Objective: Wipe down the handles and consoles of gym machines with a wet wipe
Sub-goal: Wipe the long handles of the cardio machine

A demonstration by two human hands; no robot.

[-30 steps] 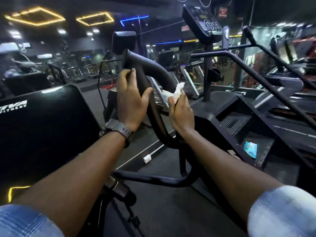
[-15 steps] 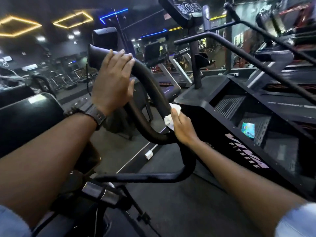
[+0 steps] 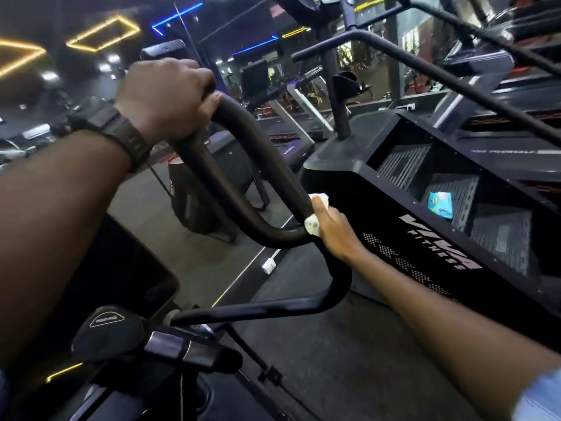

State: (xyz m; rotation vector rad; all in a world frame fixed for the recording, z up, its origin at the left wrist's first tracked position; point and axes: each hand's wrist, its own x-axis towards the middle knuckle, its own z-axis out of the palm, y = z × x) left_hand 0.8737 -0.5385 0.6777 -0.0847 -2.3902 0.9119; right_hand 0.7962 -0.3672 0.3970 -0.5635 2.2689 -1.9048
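A thick black curved handle (image 3: 252, 153) of a gym machine rises in front of me. My left hand (image 3: 167, 98), with a dark watch on the wrist, grips the handle's top end. My right hand (image 3: 332, 229) holds a white wet wipe (image 3: 314, 224) wrapped against the handle's lower bend, fingers curled round the bar with the wipe between palm and bar. Only small bits of the wipe show above and below the thumb.
A black stair-climber machine (image 3: 425, 238) marked VIVA FITNESS stands close on the right, with a blue wipes packet (image 3: 440, 205) on one step and its rails (image 3: 425, 65) overhead. Treadmills (image 3: 288, 123) fill the background. A dark padded block (image 3: 115, 287) sits at the lower left.
My right hand has slid the wipe down the handle to the lower bend. My left hand went from resting flat on the handle to gripping its top end. The view shifted closer and left.
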